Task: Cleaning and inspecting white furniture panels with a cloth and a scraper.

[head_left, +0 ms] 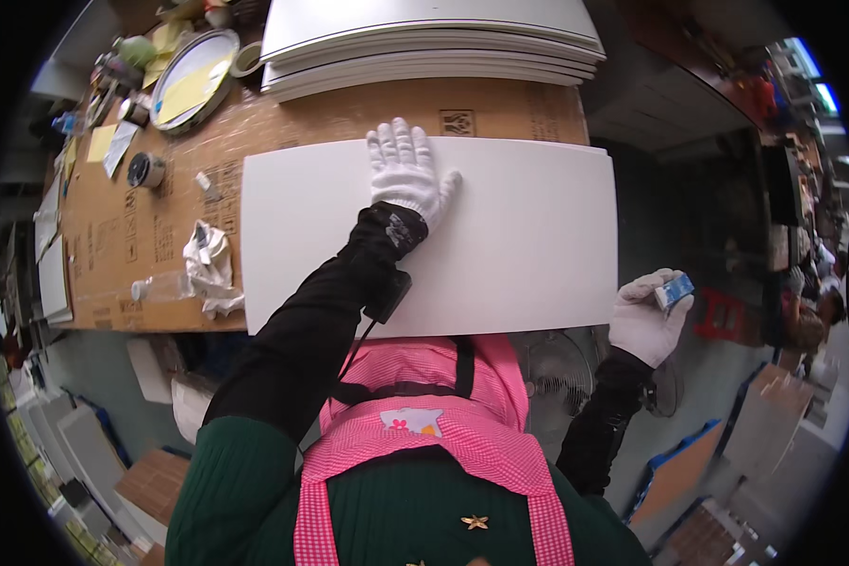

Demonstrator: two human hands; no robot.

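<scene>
White panel [528, 245] on a cardboard-covered workbench [349, 113] in a cluttered workshop.
Left hand [407, 174] lies flat, fingers spread wide, on the panel; right hand [646, 321] grips a small blue block [674, 290] off the bench edge.

Even, fairly bright indoor light falls from overhead. The white panel [500, 236] is the brightest surface yet keeps its tone without harsh glare, and the gloved left hand [406, 174] casts only a faint, soft shadow on it. The centre is sharp. Toward the rim the fisheye bends straight edges strongly, as on the stacked boards [434, 42], and a black ring closes the corners. The far right background looks dimmer, slightly soft, with small bluish highlights.
</scene>
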